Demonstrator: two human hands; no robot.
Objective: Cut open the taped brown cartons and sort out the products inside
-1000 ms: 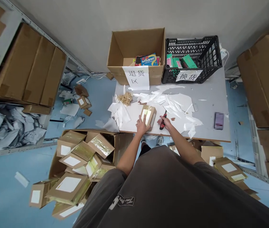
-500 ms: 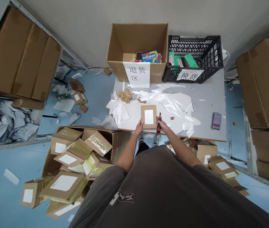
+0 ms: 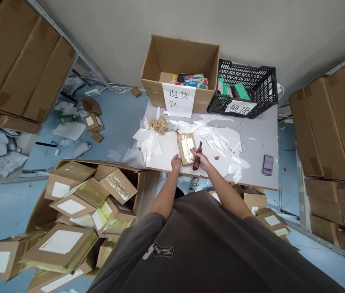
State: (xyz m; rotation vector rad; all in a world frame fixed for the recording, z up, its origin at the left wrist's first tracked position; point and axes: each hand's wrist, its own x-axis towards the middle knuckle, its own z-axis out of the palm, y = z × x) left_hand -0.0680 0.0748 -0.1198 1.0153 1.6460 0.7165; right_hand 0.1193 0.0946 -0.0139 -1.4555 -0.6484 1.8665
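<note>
A small cardboard box with shiny tape over its upper face rests near the front edge of the grey table, slightly tilted. My right hand is wrapped round a red and black utility knife, its fingertips at the box's right side. Just left of the box's lower corner is my left hand, its fingers curled in; whether anything is in them is too small to tell. Torn white paper and crumpled brown paper lie around the box.
Behind are an open carton with books and a black crate with green boxes. A big carton of taped parcels stands on the floor at left. Shelves with cartons flank both sides. A blurred purple item lies at right.
The box has been turned over, now showing its taped face instead of the plain one with the white label. My left hand has come off its edge. The view has shifted slightly.
</note>
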